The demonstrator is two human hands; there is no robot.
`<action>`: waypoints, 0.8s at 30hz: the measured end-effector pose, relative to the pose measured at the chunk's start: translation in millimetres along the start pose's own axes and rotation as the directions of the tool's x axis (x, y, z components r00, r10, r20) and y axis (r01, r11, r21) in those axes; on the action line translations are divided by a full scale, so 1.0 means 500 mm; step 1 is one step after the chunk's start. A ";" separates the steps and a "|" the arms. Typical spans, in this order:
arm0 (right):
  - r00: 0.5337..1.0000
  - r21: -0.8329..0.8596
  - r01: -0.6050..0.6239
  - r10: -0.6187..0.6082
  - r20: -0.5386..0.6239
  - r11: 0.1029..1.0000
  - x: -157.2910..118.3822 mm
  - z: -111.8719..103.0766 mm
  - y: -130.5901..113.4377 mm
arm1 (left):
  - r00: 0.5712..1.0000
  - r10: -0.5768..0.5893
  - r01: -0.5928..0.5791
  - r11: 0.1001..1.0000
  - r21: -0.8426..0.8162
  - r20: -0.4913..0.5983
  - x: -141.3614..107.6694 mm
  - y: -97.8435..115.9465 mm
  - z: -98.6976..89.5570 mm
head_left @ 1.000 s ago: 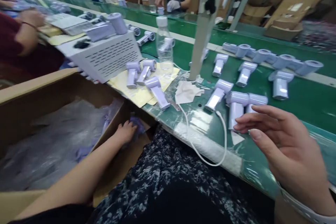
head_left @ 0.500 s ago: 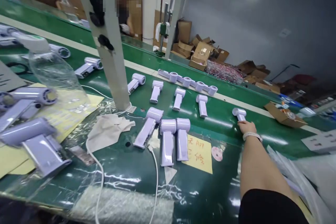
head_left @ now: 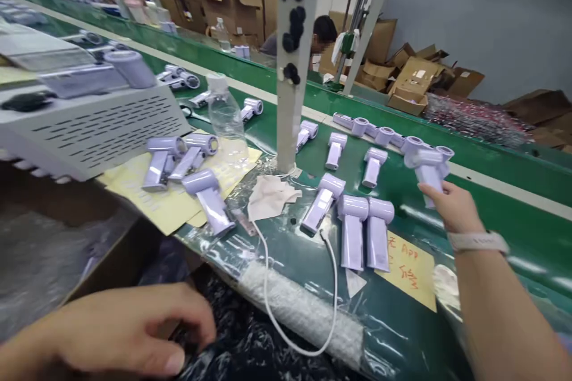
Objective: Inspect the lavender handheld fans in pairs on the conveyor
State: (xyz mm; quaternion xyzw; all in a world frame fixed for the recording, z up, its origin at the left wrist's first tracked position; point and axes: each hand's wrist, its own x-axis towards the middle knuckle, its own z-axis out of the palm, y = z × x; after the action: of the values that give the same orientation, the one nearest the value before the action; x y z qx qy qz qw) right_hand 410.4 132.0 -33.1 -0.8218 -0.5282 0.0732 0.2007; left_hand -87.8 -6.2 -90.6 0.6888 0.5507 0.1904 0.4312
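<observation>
My right hand (head_left: 456, 205) grips the handle of a lavender handheld fan (head_left: 429, 174), shaped like a small hair dryer, raised over the green bench. Another lavender shape overlaps its head, blurred; I cannot tell whether it is a second fan in the hand. My left hand (head_left: 134, 327) hovers low at the front over dark patterned clothing (head_left: 250, 333), fingers loosely curled, thumb apart, nothing visible in it. Between the hands, a pair of fans (head_left: 353, 238) lies beside a tilted fan (head_left: 322, 205). A white cable (head_left: 333, 309) ends near that one.
A metal post (head_left: 292, 71) rises from the bench. Left of it are a clear bottle (head_left: 227, 125), a white cloth (head_left: 270, 196), more fans (head_left: 208, 199) on yellow paper and a slotted grey box (head_left: 107, 131). A handwritten yellow note (head_left: 415, 268) lies at right. People work across the bench.
The view has swung left. My right hand has lifted the fan from the bench and brought it back leftward. My left hand has come into view at the lower left.
</observation>
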 end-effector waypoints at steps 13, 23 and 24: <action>0.777 0.253 0.596 -0.627 0.059 0.762 -0.417 0.131 -0.203 | 0.999 0.023 -0.043 0.295 -0.954 -0.038 0.161 0.134 0.187; 0.842 0.293 0.468 -0.521 0.139 0.834 -0.402 0.158 -0.196 | 0.921 0.140 -0.380 0.529 -0.759 -0.364 0.150 0.025 0.078; 0.821 0.385 0.416 -0.522 0.231 0.824 -0.420 0.147 -0.192 | 0.918 0.143 -0.388 0.529 -0.755 -0.371 0.149 0.018 0.067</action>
State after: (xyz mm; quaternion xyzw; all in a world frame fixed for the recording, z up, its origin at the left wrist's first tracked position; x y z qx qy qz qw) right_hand 214.8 -3.5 -80.0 -0.5969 -0.7231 0.2397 0.2516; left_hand -34.0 49.6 -118.0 0.4563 0.3398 0.5757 0.5873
